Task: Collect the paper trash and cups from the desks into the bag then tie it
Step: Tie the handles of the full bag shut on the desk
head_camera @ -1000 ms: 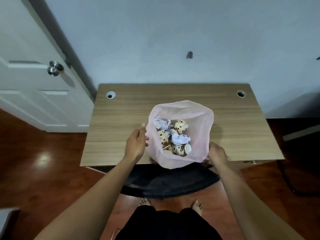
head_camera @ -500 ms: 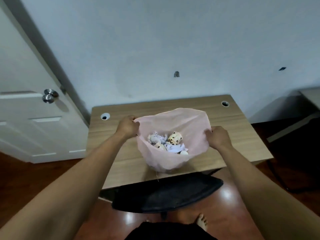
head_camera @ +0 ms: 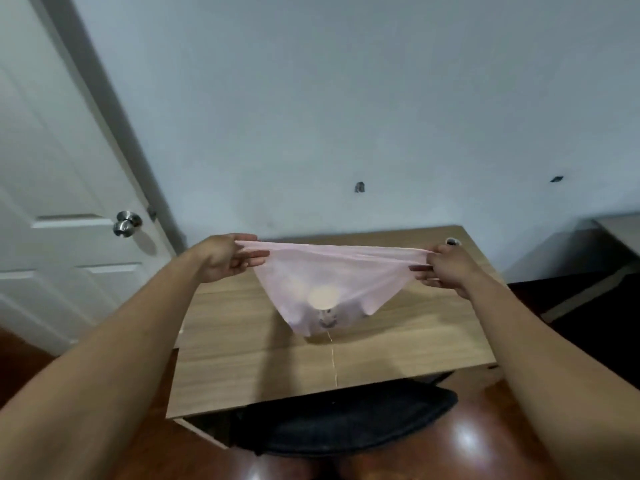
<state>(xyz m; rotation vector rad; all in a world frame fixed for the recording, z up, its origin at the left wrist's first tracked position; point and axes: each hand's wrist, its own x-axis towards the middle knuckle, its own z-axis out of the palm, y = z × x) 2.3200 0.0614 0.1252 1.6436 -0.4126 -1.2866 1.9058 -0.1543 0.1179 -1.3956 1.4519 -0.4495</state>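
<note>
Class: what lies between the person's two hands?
The translucent pink plastic bag, its rim pulled taut from left hand to right hand, in the head view.

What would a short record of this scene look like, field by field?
left hand: pinches the bag at its rim's left end
right hand: pinches the rim's right end
bag: pink, mouth stretched flat between them, not yet tied
contents: a cup shows faintly through the plastic
desk: wooden, below the bag
chair: black, at the desk's near edge

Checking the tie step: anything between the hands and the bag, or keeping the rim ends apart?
Nothing visible. Left hand and right hand each pinch the bag rim; only taut plastic spans between them, above the desk.
</note>
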